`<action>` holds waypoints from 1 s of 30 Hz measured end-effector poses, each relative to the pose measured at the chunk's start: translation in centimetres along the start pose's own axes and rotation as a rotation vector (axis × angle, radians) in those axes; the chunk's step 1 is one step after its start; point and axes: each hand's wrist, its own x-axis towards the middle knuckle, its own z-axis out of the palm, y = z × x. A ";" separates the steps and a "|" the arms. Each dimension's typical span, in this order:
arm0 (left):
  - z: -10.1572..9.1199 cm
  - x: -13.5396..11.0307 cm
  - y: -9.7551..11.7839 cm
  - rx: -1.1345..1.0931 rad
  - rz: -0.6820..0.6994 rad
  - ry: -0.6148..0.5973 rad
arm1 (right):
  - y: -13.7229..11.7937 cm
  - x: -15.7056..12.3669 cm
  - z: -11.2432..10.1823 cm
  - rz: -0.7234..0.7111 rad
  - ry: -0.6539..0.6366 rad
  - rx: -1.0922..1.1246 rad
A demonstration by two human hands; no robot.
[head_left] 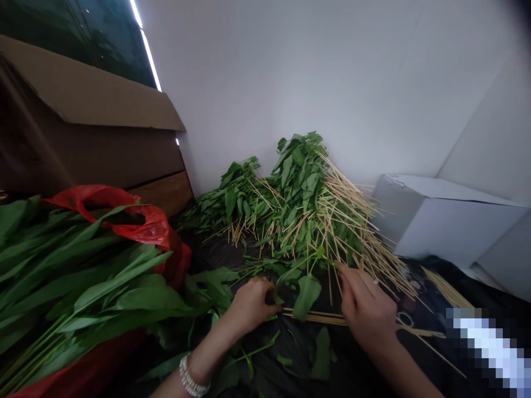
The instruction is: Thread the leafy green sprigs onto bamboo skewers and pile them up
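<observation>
My right hand [367,303], wearing a ring, pinches the end of a leafy green stem [319,255]. A broad leaf [307,296] hangs from that stem between my hands. My left hand [254,301], with a beaded bracelet at the wrist, has its fingers curled together beside the leaves; what they hold, if anything, is hidden. Thin wooden sticks [319,317] lie crosswise on the black sheet [302,354] below my hands. Ahead is a heap of leafy greens [301,174] with many pale sticks [352,204] poking out to the right.
A red plastic bag [153,229] full of long-leaved greens [103,276] stands on the left, with an open cardboard box [103,105] behind it. At the right are a white box [460,221] and more sticks [448,287]. A white wall [332,72] rises behind the heap.
</observation>
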 end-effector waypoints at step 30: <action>-2.2 1.2 0.8 -1.449 -0.199 0.204 | -3.6 -0.5 0.6 -0.165 -0.186 0.224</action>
